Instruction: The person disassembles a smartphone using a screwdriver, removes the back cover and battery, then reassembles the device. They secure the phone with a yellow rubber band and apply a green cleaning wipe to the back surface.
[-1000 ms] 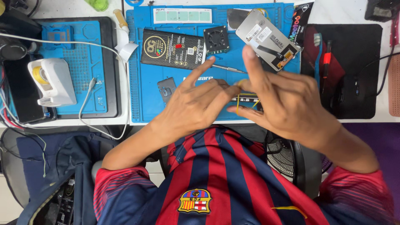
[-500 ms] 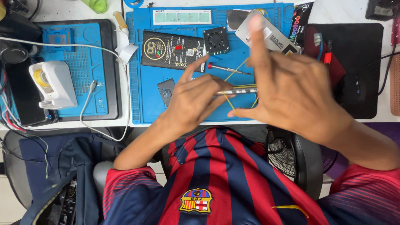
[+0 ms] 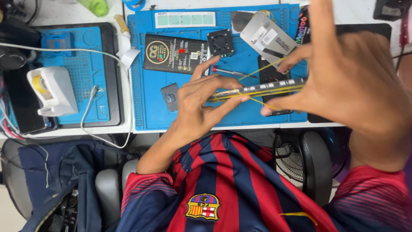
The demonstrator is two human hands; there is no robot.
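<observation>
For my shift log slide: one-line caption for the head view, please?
Left hand and right hand stretch yellow rubber bands around a thin dark phone, held edge-on above the blue silicone work mat.

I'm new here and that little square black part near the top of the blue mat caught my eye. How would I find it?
Start at the big blue mat in the middle of the desk. Along its upper part lies a flat black packet with a gold ring emblem; immediately right of it sits the small fan. It is the only square black piece with a round bladed opening in its centre.
</observation>
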